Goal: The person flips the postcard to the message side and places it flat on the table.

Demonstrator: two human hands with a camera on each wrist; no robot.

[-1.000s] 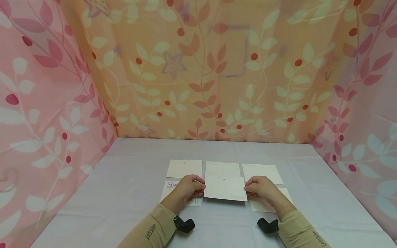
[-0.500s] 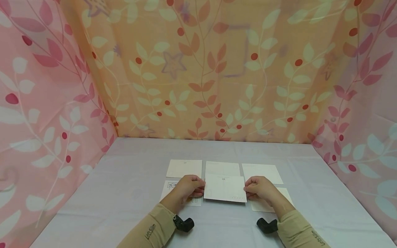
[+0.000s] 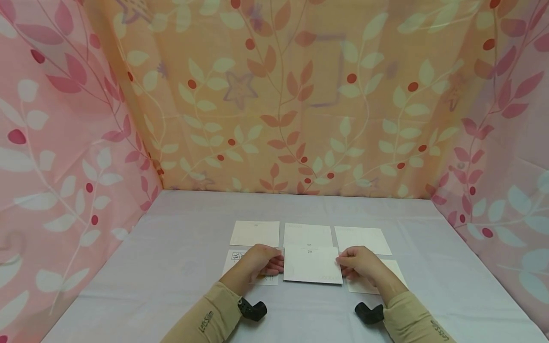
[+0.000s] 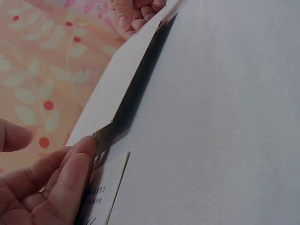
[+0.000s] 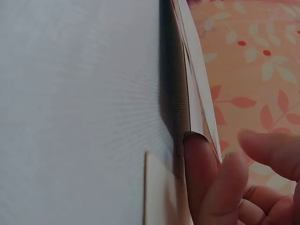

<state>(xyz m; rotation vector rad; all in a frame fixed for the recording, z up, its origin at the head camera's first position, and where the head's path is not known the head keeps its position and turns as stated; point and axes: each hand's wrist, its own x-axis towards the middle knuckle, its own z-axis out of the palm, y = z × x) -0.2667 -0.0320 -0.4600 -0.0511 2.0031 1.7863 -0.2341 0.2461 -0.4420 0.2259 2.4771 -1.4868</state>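
In the head view, a small stack of cream postcards (image 3: 313, 267) is held tilted a little above the table. My left hand (image 3: 266, 260) holds its left edge, fingers curled; in the left wrist view the fingertips touch the stack's corner and one finger stands apart from it. My right hand (image 3: 361, 261) holds the right edge, with the cards running between its fingers in the right wrist view. Slightly spread card edges (image 5: 202, 93) show there. A printed postcard (image 3: 236, 259) lies partly under my left hand, and a plain card (image 3: 364, 285) under my right.
Behind the stack lie more postcards: one at left (image 3: 255, 233), one in the middle (image 3: 306, 233) and one at right (image 3: 364, 239). White cloth covers the table (image 3: 193, 219). Patterned cloth walls (image 3: 274, 119) enclose the back and sides.
The stack has shifted slightly toward me, and a second small mark now shows behind the front card's top edge. Both hands have moved only slightly and stay at its sides.
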